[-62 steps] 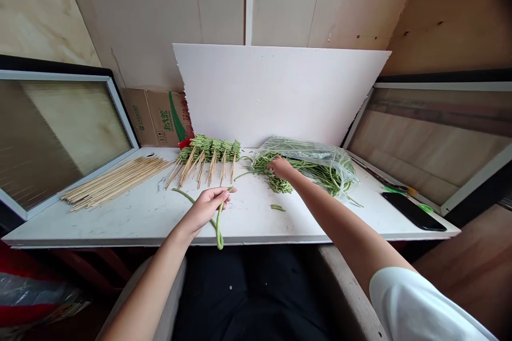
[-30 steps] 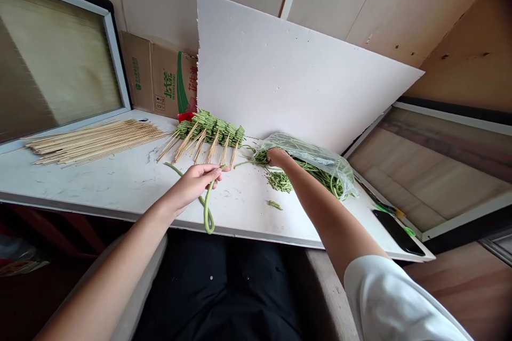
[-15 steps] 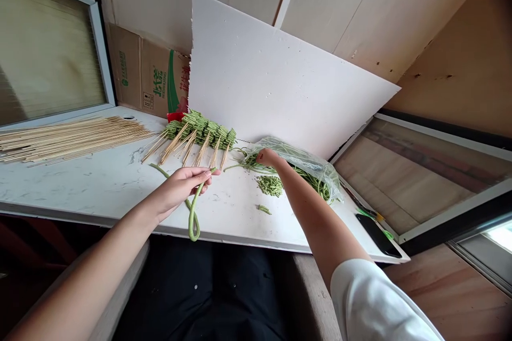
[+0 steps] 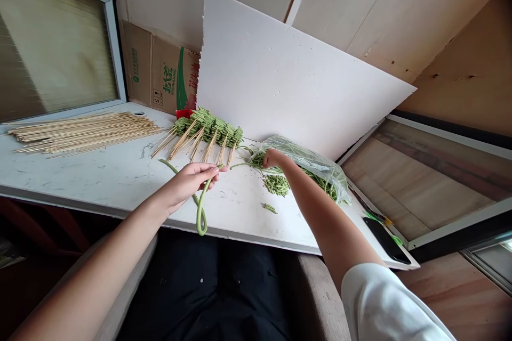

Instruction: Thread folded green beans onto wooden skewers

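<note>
A long green bean (image 4: 201, 213) is pinched between the thumb and fingers of my left hand (image 4: 200, 178). It hangs in a loop in front of the table edge, and its other end shows behind the wrist. My right hand (image 4: 274, 159) reaches to the loose long beans (image 4: 256, 157) at the mouth of a clear plastic bag (image 4: 312, 157). Its fingers are curled, and whatever they hold is hidden. Just below that hand lies a small heap of short-cut bean pieces (image 4: 276, 185). A few more bean pieces (image 4: 270, 208) lie nearer the front edge.
Bean pieces on skewers (image 4: 214, 127) are stacked at the back, sticks pointing forward. Many bare wooden skewers (image 4: 88, 130) cover the left of the white table (image 4: 132, 181). Behind stand a cardboard box (image 4: 160, 72) and a white board (image 4: 296, 74). A black phone (image 4: 386, 240) lies far right.
The whole view has shifted slightly, so everything appears a little farther right. My left hand keeps its pinch on the long bean, and my right hand stays at the loose beans.
</note>
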The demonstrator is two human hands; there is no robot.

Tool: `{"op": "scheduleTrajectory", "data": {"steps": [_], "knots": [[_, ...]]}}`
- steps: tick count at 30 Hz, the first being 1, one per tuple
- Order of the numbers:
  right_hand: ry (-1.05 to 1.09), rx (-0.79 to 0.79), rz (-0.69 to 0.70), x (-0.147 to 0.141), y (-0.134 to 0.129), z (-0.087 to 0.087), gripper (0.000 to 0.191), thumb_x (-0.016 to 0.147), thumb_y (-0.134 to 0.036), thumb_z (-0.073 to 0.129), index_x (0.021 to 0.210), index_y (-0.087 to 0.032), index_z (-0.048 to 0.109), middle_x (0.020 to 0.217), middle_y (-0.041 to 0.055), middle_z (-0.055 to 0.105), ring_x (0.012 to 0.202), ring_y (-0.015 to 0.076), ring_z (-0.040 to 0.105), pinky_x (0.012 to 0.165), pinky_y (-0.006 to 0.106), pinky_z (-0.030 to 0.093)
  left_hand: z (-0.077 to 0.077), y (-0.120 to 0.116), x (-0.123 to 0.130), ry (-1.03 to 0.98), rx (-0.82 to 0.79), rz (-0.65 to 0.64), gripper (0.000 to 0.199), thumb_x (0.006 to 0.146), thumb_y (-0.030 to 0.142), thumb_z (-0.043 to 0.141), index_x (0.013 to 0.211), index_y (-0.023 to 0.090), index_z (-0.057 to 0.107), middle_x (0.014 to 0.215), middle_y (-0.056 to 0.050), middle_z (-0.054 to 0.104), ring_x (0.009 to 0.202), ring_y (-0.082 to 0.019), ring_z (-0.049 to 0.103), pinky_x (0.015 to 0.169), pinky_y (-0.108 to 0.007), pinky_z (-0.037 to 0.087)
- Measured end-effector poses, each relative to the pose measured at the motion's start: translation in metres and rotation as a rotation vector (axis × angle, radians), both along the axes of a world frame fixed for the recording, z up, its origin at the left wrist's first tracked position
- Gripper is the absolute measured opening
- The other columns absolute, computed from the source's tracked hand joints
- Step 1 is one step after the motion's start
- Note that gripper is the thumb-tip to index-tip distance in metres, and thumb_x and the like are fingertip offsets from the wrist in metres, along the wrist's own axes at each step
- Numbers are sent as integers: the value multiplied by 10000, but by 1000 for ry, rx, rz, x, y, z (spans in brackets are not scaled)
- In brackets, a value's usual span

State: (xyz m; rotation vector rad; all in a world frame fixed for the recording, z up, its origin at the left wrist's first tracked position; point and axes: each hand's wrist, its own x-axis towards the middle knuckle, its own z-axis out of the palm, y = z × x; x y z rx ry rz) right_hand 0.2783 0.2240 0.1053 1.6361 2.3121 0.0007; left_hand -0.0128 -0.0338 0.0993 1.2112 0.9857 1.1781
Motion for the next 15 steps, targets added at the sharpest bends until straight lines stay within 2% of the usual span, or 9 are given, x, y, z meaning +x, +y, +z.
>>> {"op": "scheduleTrajectory", "data": {"steps": [4, 7, 11, 15], "knots": [[-5, -109, 32, 4, -1, 0, 292, 793, -221, 843, 1082, -205, 804, 1078, 94, 770, 911, 208, 706, 789, 261, 534, 1, 0, 0, 1, -6, 8, 396, 822, 508, 768, 737, 138, 655, 1157, -131, 694, 663, -105, 461, 711, -322, 409], [-28, -124, 55, 6, 1, -3, 333, 779, -198, 826, 1111, -213, 803, 1119, 96, 773, 898, 221, 714, 771, 271, 548, -1, 1, 0, -8, -6, 6, 394, 820, 508, 769, 737, 140, 655, 1133, -127, 704, 652, -103, 460, 707, -320, 409], [-81, -68, 93, 3, 3, -10, 301, 773, -180, 818, 1073, -202, 811, 1083, 108, 785, 881, 238, 716, 784, 290, 544, -4, 2, -1, -20, 0, 10, 381, 815, 499, 777, 745, 139, 672, 1098, -120, 707, 657, -106, 477, 686, -314, 405], [-127, 39, 135, 1, 4, -17, 264, 789, -183, 814, 1053, -182, 805, 1089, 127, 783, 939, 261, 709, 822, 294, 521, -6, 4, -1, -38, 16, 8, 362, 824, 481, 779, 758, 135, 698, 944, -99, 690, 686, -126, 495, 686, -319, 400]]}}
